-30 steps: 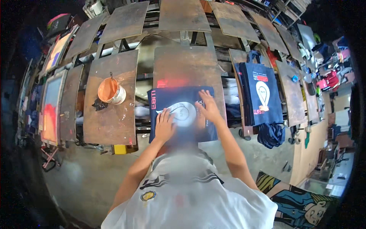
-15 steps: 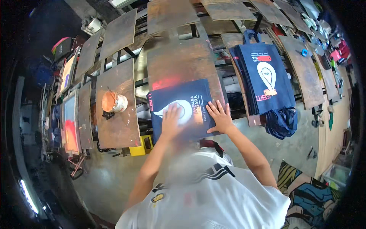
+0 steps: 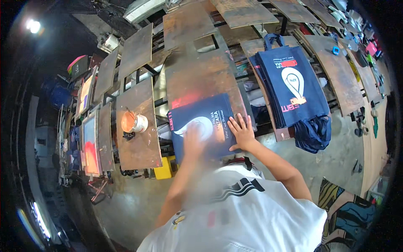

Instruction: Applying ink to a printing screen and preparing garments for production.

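A navy blue fabric bag [image 3: 216, 105] with a white looped emblem and orange, pink and white print lies flat on a stained board in front of me. My left hand [image 3: 194, 143] is over the emblem; its fingers are smeared, so their pose cannot be made out. Fingers spread, my right hand [image 3: 242, 133] rests at the bag's right edge, partly on the print side and gripping nothing. On the board to the right lies a stack of similar navy bags [image 3: 308, 98], their handles at the far end and bunched cloth hanging off the near end.
An orange-smeared paint tub [image 3: 135, 122] stands on the left board [image 3: 140, 153]. Framed printing screens [image 3: 90, 143] lean farther left. Boards in rows stretch away, with gaps between them. A yellow crate [image 3: 163, 168] sits below. A small blue object [image 3: 336, 51] lies on a right board.
The view has shifted a little, so the boards and bags sit slightly lower and farther right. My left hand is more blurred over the emblem; my right hand stays spread at the bag's edge.
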{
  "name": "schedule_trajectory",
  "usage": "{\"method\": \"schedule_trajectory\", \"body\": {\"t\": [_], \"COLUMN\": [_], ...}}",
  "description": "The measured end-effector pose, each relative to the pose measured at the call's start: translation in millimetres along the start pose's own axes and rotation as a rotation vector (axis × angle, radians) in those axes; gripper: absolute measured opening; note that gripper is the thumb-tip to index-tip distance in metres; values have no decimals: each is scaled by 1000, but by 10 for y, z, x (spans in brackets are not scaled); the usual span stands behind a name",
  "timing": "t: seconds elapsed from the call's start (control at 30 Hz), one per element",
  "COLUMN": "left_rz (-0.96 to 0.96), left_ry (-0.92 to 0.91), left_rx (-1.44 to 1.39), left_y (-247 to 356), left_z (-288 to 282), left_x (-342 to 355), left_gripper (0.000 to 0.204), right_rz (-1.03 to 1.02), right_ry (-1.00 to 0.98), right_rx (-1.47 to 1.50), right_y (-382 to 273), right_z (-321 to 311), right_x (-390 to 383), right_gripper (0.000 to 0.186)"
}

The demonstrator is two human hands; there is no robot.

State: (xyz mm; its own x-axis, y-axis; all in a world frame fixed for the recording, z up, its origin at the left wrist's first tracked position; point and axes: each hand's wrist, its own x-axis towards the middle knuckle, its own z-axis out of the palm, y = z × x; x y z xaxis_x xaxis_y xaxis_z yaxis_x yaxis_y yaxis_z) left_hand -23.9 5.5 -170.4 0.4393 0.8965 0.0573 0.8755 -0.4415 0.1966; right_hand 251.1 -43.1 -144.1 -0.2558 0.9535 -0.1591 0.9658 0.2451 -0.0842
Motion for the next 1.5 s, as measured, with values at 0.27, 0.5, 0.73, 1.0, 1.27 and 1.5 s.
{"method": "schedule_trajectory", "body": {"t": [0.27,0.5,0.73,1.0,1.27,1.5], "left_rz": [-244,-177,-480,-275,58,9], "left_ry": [123,57,145,218,154,77], "left_rx": [185,-9,14,42,-38,86], "left_y": [-616,202,-505,-376,95,-421], "left_z": [-59,-1,-60,-261,-26,88], "left_x": [-229,-351,-876,-192,951,803], "left_gripper": [60,65,69,65,60,77], "right_rz": [-55,-5,3,9,22,7], "right_ry": [55,11,-62,-113,-367,-399], "right_rx": [-4,-52,-39,-13,-240,-156], "right_y": [-23,-116,-121,-50,78,122], "right_z": [47,-71,-107,-587,-462,-614], "right_x": [29,38,33,562,1343,1216], "right_gripper": [134,134,135,123,145,150]}}
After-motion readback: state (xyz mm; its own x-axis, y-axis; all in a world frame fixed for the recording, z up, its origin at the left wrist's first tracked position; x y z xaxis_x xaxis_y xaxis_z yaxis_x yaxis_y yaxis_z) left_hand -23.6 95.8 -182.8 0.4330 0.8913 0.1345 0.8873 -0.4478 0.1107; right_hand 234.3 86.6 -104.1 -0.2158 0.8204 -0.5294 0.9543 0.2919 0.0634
